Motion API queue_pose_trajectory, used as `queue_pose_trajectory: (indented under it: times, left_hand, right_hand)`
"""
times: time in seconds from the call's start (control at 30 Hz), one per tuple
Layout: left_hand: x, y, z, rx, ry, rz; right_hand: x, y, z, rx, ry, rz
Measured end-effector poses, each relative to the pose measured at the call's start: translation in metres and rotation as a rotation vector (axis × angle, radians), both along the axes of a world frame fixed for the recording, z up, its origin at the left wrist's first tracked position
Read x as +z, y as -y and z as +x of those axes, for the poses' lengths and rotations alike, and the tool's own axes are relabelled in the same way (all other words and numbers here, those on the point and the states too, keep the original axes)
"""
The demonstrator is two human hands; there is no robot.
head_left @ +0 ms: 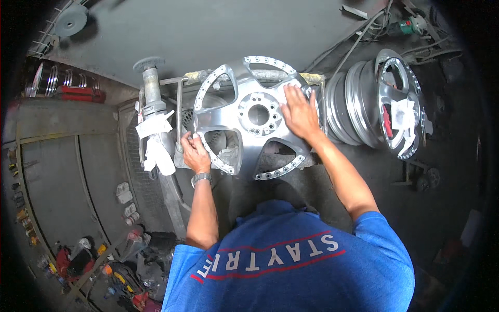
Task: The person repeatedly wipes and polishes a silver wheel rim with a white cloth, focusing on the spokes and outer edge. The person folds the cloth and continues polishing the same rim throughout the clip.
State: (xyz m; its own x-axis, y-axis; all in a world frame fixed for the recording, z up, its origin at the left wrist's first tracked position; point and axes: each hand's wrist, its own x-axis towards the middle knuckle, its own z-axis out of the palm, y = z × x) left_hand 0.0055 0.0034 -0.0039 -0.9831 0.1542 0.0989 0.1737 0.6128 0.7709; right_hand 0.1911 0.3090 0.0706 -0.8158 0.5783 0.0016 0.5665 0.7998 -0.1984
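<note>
A: Log the scene, largest item first.

B: Blue T-shirt [291, 260] on the wearer, near side. Next, a spoked alloy wheel face [251, 143], silver, front side up, in the middle of the scene and over a metal stand [180, 104]. To its right, a second wheel [371, 101] with a deep, shiny barrel. To its left, an upright metal post [152, 88].

A: Hands?

B: Right hand [301, 112]: laid over the right, far part of the face, fingers extended and palm down. A pale patch [292, 83] shows at the fingertips; cloth or glare, cannot tell. Left hand [196, 154]: at the left, near edge of the same face, fingers bent. Whether it pinches the edge or merely rests there cannot be told; the underside is hidden.

A: Smaller items?

B: White sheets [159, 157] hanging by the post; a white scrap [403, 114] on the second wheel; a wristwatch [201, 178] on the left wrist.

A: Step in hand?

B: Judgement: surface handling, probably wiping or feeling the finish, with the left hand steadying.

A: What does the next move call for?

B: Judgement: even, flat contact from the right palm, and a secure left hold so the face does not shift.
</note>
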Motion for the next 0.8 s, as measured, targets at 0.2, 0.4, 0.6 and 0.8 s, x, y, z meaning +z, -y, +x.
queue_pose_trajectory:
  times: [0.2,0.4,0.6,0.8]
  left_hand:
    - [-0.006,-0.007,0.000,-0.025,-0.058,0.001]
    - [0.002,-0.002,0.002,-0.009,-0.023,-0.001]
    - [0.003,-0.003,0.000,-0.023,-0.041,-0.023]
    - [-0.001,-0.003,0.001,-0.015,-0.072,-0.015]
  right_hand:
    - [-0.018,0.000,-0.004,-0.116,-0.065,0.036]
    - [0.005,0.033,0.031,0.162,-0.040,0.109]
    - [0.006,0.036,0.024,0.096,-0.023,0.113]
    - [0.011,0.050,0.031,0.140,-0.006,0.140]
